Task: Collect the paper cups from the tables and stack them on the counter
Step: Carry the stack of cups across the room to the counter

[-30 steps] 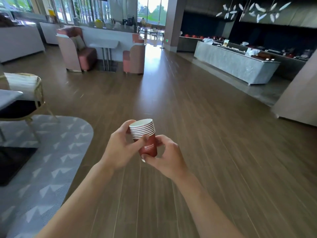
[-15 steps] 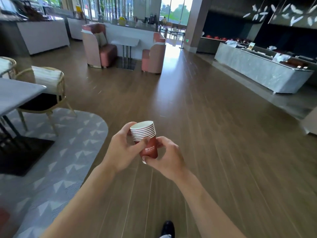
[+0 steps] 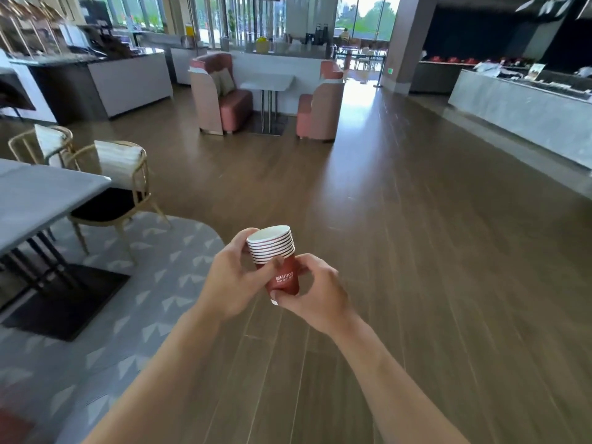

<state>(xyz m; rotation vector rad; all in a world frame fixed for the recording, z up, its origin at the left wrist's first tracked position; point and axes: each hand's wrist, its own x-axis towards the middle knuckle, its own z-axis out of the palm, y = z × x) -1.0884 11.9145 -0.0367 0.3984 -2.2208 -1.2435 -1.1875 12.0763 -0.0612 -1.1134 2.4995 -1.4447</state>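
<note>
Wooden floor (image 3: 416,251) fills the view as you stand in an open lounge. Your left hand (image 3: 234,277) curls round the rims of a nested stack of red paper cups (image 3: 277,261), thumb across the front; your right hand (image 3: 315,293) grips the base from below. Stack is held upright, slightly tilted, above the floor. Grey tabletop (image 3: 38,200) lies at left with chairs (image 3: 112,187) beside it; a long stone counter (image 3: 519,113) stands far right. Judged step: carrying. Next you probably need to reach a tabletop or counter, keeping the stack steady.
</note>
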